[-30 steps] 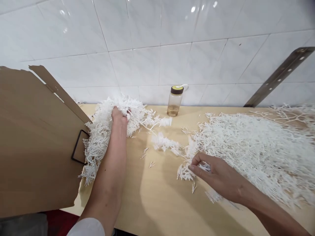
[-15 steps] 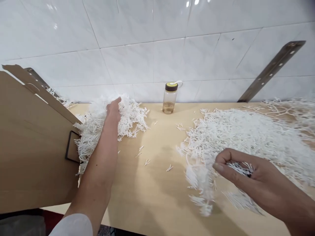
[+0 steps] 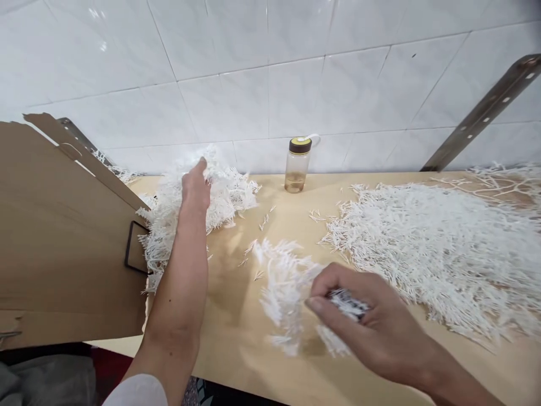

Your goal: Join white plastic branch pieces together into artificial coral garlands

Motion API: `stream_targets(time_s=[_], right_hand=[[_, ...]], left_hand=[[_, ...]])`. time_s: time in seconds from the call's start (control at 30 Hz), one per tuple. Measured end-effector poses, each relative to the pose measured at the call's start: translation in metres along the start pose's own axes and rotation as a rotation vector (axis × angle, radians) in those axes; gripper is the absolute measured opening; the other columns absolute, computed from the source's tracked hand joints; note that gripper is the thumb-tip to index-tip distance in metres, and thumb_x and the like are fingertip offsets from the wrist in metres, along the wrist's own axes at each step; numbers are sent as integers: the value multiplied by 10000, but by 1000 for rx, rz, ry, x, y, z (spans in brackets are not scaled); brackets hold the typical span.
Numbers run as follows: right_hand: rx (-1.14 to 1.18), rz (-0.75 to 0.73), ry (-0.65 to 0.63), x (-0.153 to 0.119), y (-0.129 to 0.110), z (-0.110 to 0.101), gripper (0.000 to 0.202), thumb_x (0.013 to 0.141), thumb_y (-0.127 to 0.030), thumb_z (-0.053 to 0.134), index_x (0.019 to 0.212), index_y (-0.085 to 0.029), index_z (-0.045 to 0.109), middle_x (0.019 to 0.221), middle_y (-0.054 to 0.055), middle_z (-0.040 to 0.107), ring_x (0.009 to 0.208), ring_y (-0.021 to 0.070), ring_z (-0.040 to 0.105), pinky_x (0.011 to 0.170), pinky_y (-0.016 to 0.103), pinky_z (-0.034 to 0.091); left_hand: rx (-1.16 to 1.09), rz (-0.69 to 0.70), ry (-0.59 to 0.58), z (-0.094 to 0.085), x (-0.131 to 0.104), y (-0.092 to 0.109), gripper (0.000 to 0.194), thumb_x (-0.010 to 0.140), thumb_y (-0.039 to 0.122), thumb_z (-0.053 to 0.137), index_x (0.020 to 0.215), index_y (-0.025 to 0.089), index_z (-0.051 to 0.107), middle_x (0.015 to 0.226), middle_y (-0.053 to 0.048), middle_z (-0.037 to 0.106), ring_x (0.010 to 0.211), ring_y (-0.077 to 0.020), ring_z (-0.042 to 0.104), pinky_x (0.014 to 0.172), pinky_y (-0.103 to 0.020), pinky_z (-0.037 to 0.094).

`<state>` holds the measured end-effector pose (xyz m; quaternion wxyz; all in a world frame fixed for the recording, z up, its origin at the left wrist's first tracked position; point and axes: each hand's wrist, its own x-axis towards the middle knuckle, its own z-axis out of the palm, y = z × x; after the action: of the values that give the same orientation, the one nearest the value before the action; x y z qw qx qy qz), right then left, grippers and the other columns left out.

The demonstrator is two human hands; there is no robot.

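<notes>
Left hand (image 3: 195, 186) lies flat, fingers spread, on the heap of white plastic pieces (image 3: 198, 203) beside the cardboard box (image 3: 63, 237) at the left of the wooden table (image 3: 236, 338) — right hand (image 3: 359, 327) hovers low at the front, fingers pinched on a blurred bunch of pieces (image 3: 287, 287), with the big spread of pieces (image 3: 431, 248) just beyond it and a bottle (image 3: 297, 165) by the wall

Two hands – left hand (image 3: 195, 186), right hand (image 3: 363, 321). One bottle (image 3: 297, 165), upper centre. One cardboard box (image 3: 63, 237), left edge. Two metal brackets – one upper right (image 3: 482, 115), one upper left (image 3: 80, 137). White plastic pieces (image 3: 431, 248): too many to count.
</notes>
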<state>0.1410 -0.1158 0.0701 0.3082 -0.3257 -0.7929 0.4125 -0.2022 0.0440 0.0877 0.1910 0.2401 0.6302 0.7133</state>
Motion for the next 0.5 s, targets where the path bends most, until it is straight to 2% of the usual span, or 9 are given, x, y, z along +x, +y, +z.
stream_targets(time_s=[0.07, 0.1, 0.17, 0.23, 0.3, 0.37, 0.43, 0.5], right_hand=[[57, 33, -169, 3, 5, 21, 169, 912, -327, 565, 780, -223, 585, 697, 1, 644, 626, 140, 577, 602, 260, 470], [73, 63, -229, 4, 9, 30, 167, 908, -313, 562, 771, -219, 574, 689, -5, 640, 621, 137, 571, 598, 257, 463], [59, 92, -287, 4, 21, 42, 151, 900, -296, 558, 773, -216, 564, 675, -15, 627, 612, 134, 557, 594, 254, 449], [-7, 62, -284, 3, 34, 45, 136, 904, -289, 546, 791, -216, 568, 702, -13, 639, 630, 136, 564, 624, 262, 450], [-94, 38, -249, 1, 46, 36, 136, 914, -284, 526, 806, -219, 576, 755, 0, 663, 671, 147, 588, 636, 265, 454], [-175, 70, -196, -3, 55, 18, 156, 926, -306, 517, 810, -226, 585, 759, 8, 676, 670, 155, 604, 587, 254, 448], [-276, 86, -104, -7, 61, -7, 172, 926, -339, 520, 816, -233, 599, 762, 14, 683, 646, 156, 608, 529, 241, 435], [-360, 67, 45, -10, 61, -31, 176, 914, -367, 537, 818, -243, 616, 749, 16, 683, 616, 154, 600, 485, 235, 420]], left_hand=[[137, 46, 15, -2, -6, -8, 240, 734, 268, 773, 736, 189, 547, 853, -80, 622, 1019, -256, 631, 824, -312, 531], [275, 77, -2, -3, -10, -12, 291, 691, 230, 798, 673, 196, 510, 833, -89, 619, 1073, -286, 609, 852, -326, 522], [372, 91, -26, -7, -19, -20, 391, 616, 164, 834, 581, 209, 448, 794, -109, 616, 1159, -340, 562, 909, -357, 498], [437, 120, -51, -10, -25, -23, 440, 618, 194, 844, 548, 220, 411, 789, -125, 618, 1216, -359, 522, 934, -370, 489], [495, 161, -74, -12, -25, -22, 435, 664, 277, 832, 569, 224, 411, 799, -132, 624, 1240, -353, 507, 928, -370, 502], [483, 145, -88, -11, -18, -17, 393, 698, 334, 814, 622, 220, 446, 785, -129, 623, 1221, -354, 527, 905, -371, 526], [350, 36, -89, -7, -8, -11, 339, 726, 372, 797, 699, 193, 511, 765, -124, 605, 1164, -362, 574, 877, -378, 549], [112, -113, -89, -1, 4, -3, 330, 757, 408, 774, 802, 148, 576, 792, -126, 578, 1093, -362, 620, 845, -390, 574]])
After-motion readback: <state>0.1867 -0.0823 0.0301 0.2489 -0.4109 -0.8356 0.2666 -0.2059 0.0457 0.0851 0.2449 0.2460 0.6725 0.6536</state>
